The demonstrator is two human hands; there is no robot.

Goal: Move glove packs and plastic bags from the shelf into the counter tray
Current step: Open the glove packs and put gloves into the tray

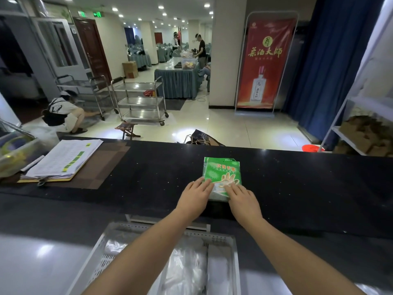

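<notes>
Counter (308,188): bare black top to the right of the pack (222,173), and between the pack and the mat (106,162).
Left end: clipboard (66,158) on the mat, bin (12,154) beside it.
Tray (100,254): open-topped below the counter's near edge; bags (187,267) lie inside, both forearms cross above.
Right end: shelf (370,103) stands beyond.

Green glove pack (222,170) (red lettering), black counter (148,167)

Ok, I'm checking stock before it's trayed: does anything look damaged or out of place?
The green glove pack lies on the black counter, not in the tray, with the left hand and right hand flat on its near end. Its far right corner looks ragged, perhaps torn or folded. Nothing else stands out.
</notes>
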